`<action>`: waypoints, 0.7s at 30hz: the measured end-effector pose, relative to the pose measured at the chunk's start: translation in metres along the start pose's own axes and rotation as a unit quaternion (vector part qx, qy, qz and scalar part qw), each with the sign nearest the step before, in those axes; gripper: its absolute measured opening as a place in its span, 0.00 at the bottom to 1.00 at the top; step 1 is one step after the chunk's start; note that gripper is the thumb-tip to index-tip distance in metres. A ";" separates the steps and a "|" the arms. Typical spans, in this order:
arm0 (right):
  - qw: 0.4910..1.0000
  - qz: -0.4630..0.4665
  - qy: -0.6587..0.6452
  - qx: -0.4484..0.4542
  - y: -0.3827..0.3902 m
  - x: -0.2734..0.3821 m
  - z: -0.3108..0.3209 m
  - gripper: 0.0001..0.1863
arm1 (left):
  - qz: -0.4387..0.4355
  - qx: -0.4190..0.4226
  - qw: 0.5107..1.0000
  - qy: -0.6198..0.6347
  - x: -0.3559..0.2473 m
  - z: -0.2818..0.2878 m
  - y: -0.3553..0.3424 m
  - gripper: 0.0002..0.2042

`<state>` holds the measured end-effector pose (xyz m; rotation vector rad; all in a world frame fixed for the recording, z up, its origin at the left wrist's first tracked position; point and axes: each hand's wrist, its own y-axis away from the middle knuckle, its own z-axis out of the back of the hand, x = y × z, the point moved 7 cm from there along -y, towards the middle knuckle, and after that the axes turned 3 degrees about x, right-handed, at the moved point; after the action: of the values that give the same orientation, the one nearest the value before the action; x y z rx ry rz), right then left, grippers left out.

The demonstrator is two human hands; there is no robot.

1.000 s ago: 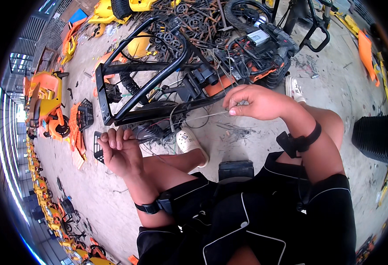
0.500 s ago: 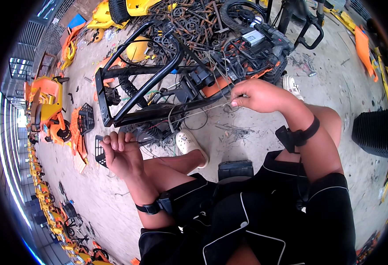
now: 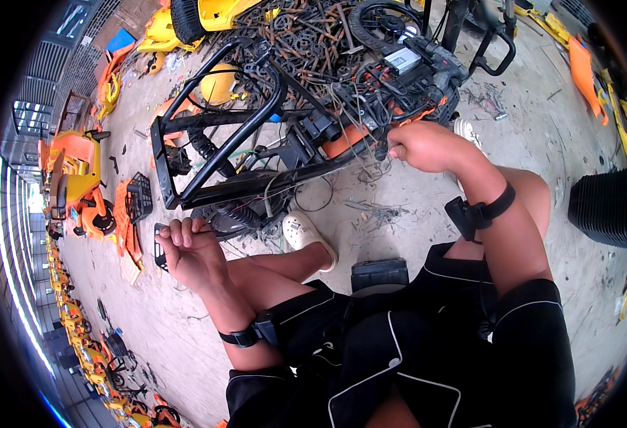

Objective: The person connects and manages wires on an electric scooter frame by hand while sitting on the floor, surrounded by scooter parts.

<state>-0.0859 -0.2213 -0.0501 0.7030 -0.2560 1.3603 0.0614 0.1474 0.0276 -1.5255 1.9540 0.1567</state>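
Note:
A black motorbike frame lies in front of me, with shock absorbers, cables and electrical parts attached. My right hand is at its right end, thumb and fingers closed in a pinch on a thin wire by the tangled wiring. My left hand is raised palm up near the frame's lower left corner. Its fingers curl around a thin dark cable that runs toward the frame; part of it is hidden by the fingers. A looped cable hangs below the frame's lower tube.
Behind the frame lies a heap of rusty metal parts with a wheel. A black box stands between my legs, and stacked black bins are at right. Yellow and orange body parts line the left side.
My right hand has moved slightly right and up, and the pale wire stretched from it no longer shows as a straight line. My left hand has shifted slightly left and down.

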 end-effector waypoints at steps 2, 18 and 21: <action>1.000 -0.007 -0.012 -0.025 0.002 -0.001 0.004 0.11 | 0.001 0.000 1.000 -0.001 0.001 -0.001 0.000 0.10; 0.938 -0.044 -0.002 -0.344 0.016 -0.025 0.060 0.09 | 0.073 0.079 0.949 -0.297 0.034 -0.031 0.009 0.14; 0.883 -0.010 -0.190 -0.429 0.029 -0.023 0.078 0.09 | 0.137 0.049 0.886 -0.441 0.044 -0.028 0.012 0.15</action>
<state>-0.1013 -0.2843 0.0066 0.1997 -1.0881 0.9290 0.0337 0.1021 0.0220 -0.8466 1.3701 0.7245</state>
